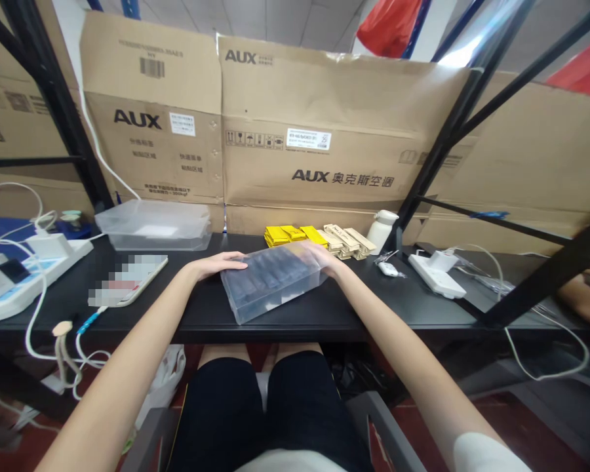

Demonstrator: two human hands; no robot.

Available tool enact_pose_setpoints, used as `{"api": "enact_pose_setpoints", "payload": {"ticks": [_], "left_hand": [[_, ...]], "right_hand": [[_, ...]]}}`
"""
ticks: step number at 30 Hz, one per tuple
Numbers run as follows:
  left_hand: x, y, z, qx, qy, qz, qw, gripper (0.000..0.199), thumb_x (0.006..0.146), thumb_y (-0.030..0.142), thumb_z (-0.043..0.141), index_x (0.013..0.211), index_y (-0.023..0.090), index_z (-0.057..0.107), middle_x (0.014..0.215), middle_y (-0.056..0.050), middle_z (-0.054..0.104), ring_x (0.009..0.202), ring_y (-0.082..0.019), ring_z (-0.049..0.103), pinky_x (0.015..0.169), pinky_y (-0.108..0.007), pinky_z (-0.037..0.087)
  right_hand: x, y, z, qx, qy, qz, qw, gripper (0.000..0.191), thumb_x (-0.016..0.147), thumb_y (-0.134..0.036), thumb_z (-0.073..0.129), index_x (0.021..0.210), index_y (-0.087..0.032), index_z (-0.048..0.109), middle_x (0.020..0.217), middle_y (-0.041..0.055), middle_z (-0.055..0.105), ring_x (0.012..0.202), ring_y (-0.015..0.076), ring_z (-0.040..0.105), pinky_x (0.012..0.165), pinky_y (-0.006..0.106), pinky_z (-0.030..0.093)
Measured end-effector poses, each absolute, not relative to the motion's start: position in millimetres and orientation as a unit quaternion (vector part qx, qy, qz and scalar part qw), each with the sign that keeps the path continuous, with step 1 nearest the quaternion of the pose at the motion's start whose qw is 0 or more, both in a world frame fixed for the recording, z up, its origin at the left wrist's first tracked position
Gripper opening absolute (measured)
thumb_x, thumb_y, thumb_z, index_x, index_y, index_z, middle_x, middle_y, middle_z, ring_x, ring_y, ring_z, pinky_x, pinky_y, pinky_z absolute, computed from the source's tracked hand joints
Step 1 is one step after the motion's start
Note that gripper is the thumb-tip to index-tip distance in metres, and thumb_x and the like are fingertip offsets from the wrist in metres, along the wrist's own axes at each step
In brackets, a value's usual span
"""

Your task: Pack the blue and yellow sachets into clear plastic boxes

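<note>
Dark shorts [221, 413], one pair, sit below the desk [191, 314]. Around mid front edge there's one clear plastic box [280, 298], several dark items inside, too murky to count. Left hand [220, 264] has its left end, fingers close together, nearly straight; right hand [323, 257] has the far right corner, fingertips too blurry to tell how curled. Looks like the handling/steadying step to me; any next move calls for keeping both ends supported. Further back: one white bottle [381, 234], one clear tray [157, 226] toward the back left corner.
</note>
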State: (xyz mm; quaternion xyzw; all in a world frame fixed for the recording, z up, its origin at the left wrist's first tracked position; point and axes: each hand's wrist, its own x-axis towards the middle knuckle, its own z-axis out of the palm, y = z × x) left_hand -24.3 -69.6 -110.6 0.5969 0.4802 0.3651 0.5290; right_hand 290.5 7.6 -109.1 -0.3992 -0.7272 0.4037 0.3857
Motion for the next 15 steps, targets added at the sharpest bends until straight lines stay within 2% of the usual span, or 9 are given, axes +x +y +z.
{"api": "enact_pose_setpoints", "payload": {"ticks": [2,5,7,8,9,11,13,15], "left_hand": [[-26,-71,-110,0.592,0.471,0.359,0.546,0.046,0.054,0.034,0.087,0.097,0.024,0.076,0.114,-0.009,0.074,0.109,-0.029,0.066,0.086,-0.03,0.053],[-26,-71,-111,0.589,0.449,0.35,0.574,0.054,0.056,0.035,0.087,0.107,0.024,0.073,0.115,-0.009,0.073,0.111,-0.03,0.066,0.09,-0.033,0.053],[-24,-71,-112,0.592,0.429,0.349,0.586,0.061,0.057,0.034,0.087,0.114,0.022,0.07,0.116,-0.009,0.073,0.112,-0.03,0.065,0.095,-0.037,0.052],[-23,-71,-113,0.594,0.421,0.352,0.588,0.064,0.057,0.034,0.088,0.116,0.02,0.068,0.117,-0.01,0.072,0.114,-0.03,0.065,0.097,-0.038,0.051],[-21,-72,-114,0.596,0.416,0.36,0.586,0.066,0.057,0.033,0.088,0.118,0.019,0.067,0.119,-0.011,0.072,0.115,-0.031,0.063,0.099,-0.04,0.049],[-17,-72,-116,0.599,0.408,0.379,0.575,0.067,0.056,0.032,0.088,0.117,0.016,0.065,0.121,-0.012,0.07,0.118,-0.031,0.062,0.102,-0.043,0.047],[-13,-72,-116,0.604,0.402,0.398,0.561,0.068,0.053,0.029,0.09,0.115,0.015,0.065,0.122,-0.013,0.069,0.119,-0.032,0.06,0.105,-0.045,0.045],[-8,-72,-117,0.609,0.399,0.42,0.542,0.07,0.05,0.026,0.091,0.114,0.016,0.064,0.123,-0.012,0.069,0.121,-0.032,0.059,0.107,-0.046,0.043]], "right_hand": [[287,9,-83,-0.391,-0.747,0.382,0.377,0.017,0.082,-0.017,0.065,0.096,-0.021,0.074,0.12,0.0058,0.069,0.124,0.0279,0.054,0.108,0.041,0.04],[278,12,-31,-0.357,-0.789,0.374,0.33,0.021,0.079,-0.01,0.065,0.097,-0.015,0.074,0.116,0.0077,0.07,0.116,0.0238,0.059,0.1,0.033,0.046],[269,15,4,-0.321,-0.822,0.373,0.288,0.023,0.082,-0.014,0.063,0.103,-0.014,0.073,0.119,0.0081,0.069,0.109,0.0199,0.063,0.094,0.03,0.048],[262,15,20,-0.283,-0.868,0.339,0.225,0.025,0.083,-0.017,0.064,0.107,-0.016,0.072,0.123,0.0076,0.068,0.109,0.0185,0.062,0.094,0.03,0.049],[256,15,34,-0.269,-0.881,0.329,0.207,0.024,0.079,-0.018,0.069,0.102,-0.017,0.073,0.121,0.0069,0.069,0.108,0.0182,0.062,0.095,0.029,0.048],[241,12,56,-0.258,-0.894,0.31,0.194,0.021,0.077,-0.022,0.071,0.098,-0.017,0.074,0.114,0.0062,0.072,0.103,0.0185,0.064,0.095,0.031,0.049],[227,4,71,-0.246,-0.918,0.248,0.19,0.021,0.079,-0.03,0.07,0.093,-0.016,0.075,0.1,0.0059,0.075,0.091,0.0187,0.066,0.088,0.034,0.052],[215,-6,80,-0.237,-0.925,0.197,0.221,0.02,0.078,-0.033,0.069,0.085,-0.015,0.074,0.086,0.0068,0.075,0.08,0.0186,0.066,0.079,0.033,0.053]]}}
